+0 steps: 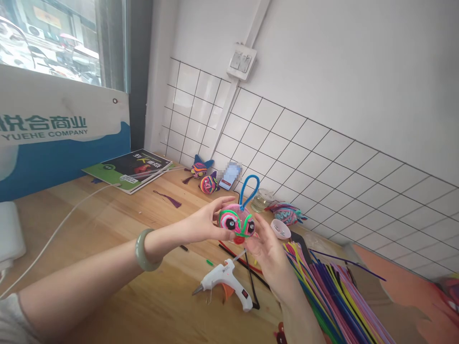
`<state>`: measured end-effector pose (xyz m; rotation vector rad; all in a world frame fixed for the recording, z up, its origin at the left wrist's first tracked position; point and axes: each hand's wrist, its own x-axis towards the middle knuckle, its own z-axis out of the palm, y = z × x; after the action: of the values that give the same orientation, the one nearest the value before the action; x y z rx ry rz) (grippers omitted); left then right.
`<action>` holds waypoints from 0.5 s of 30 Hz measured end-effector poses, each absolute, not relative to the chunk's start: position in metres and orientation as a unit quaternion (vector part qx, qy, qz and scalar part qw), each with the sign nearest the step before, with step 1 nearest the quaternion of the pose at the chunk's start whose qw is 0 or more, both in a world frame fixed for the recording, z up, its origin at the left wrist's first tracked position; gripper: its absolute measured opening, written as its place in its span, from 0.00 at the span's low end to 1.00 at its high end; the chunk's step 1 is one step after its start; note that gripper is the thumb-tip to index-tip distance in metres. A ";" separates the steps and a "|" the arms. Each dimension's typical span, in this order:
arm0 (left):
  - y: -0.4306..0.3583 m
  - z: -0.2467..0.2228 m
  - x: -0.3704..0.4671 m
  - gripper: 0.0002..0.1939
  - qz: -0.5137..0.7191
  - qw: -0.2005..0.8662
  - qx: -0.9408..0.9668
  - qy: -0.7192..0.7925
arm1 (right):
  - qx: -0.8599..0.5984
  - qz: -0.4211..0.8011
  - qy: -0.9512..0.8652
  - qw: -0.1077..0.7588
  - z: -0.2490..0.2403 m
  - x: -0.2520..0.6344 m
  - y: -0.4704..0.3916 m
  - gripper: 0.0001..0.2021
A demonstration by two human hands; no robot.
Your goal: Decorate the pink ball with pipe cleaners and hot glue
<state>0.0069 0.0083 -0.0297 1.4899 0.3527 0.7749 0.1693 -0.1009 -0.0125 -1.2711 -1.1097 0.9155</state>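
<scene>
Between my two hands, above the wooden table, is a pipe-cleaner animal ornament (237, 223). It has big black-and-white eyes, pink and green trim, a red mouth and a blue loop (250, 191) standing up from its top. My left hand (210, 220), below a jade bangle (147, 250), grips its left side with thumb and fingers. My right hand (267, 246) holds the right side, fingers curled behind it. Below the hands a white hot glue gun (227, 282) lies on the table, nozzle to the left.
Colourful pipe cleaners (340, 296) spread at the right. Finished ornaments (209, 183), a phone (230, 176), a glass jar (263, 200) and a small pink cup (280, 229) stand along the wall grid. A purple tassel (168, 198) and a booklet (131, 169) lie to the left, near a white cable (68, 224).
</scene>
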 end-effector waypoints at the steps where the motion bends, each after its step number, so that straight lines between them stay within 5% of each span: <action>1: 0.007 -0.029 0.007 0.45 0.336 0.650 0.666 0.146 | -0.529 0.409 -0.477 0.569 -0.011 0.167 -0.101 0.31; 15: -0.001 -0.027 0.005 0.51 0.352 0.640 0.678 0.086 | -0.471 0.455 -0.484 0.581 -0.010 0.163 -0.098 0.30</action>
<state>0.0053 -0.0010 -0.0265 1.5461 0.1959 0.8019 0.1630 -0.0976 -0.0104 -1.0996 -1.1308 1.0644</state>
